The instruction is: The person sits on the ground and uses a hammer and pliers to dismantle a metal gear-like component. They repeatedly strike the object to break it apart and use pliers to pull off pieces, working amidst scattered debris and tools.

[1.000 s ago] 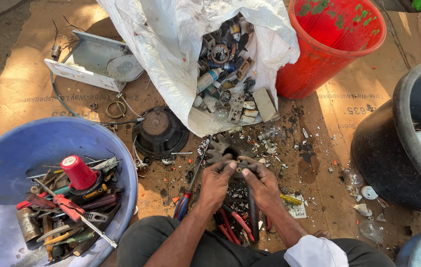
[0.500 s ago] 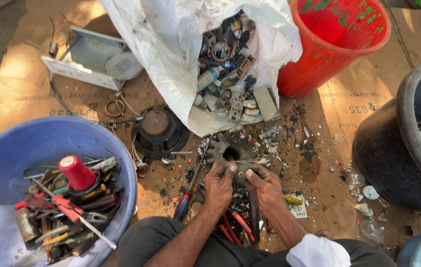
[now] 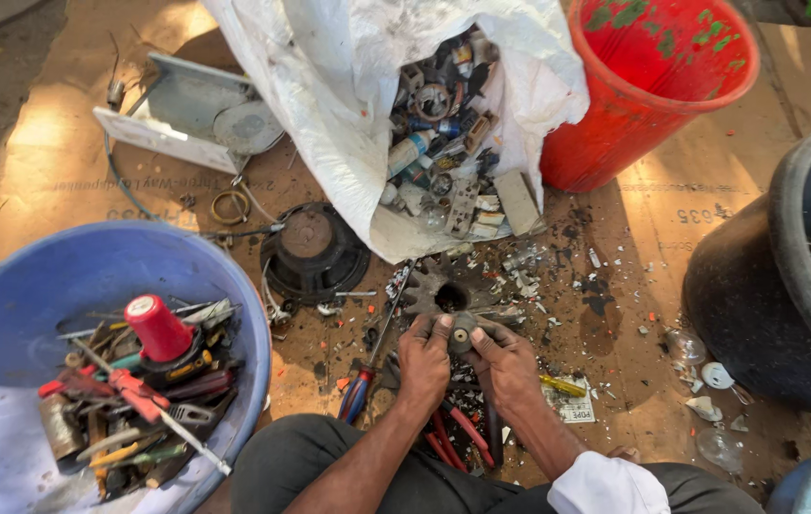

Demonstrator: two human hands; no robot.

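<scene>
Both hands have drawn back slightly from the toothed grey metal gear [image 3: 445, 290], the left hand [image 3: 422, 360] and right hand [image 3: 504, 365] now pinching a small round grey metal part [image 3: 461, 334] between their fingertips.

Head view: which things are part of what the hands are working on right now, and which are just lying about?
In hand:
left hand and right hand, both gripping the small round metal part
toothed metal disc, just beyond it

Lying about:
blue tub of tools
red bucket
white sack of scrap
screwdriver
black round cover
black tub
</scene>
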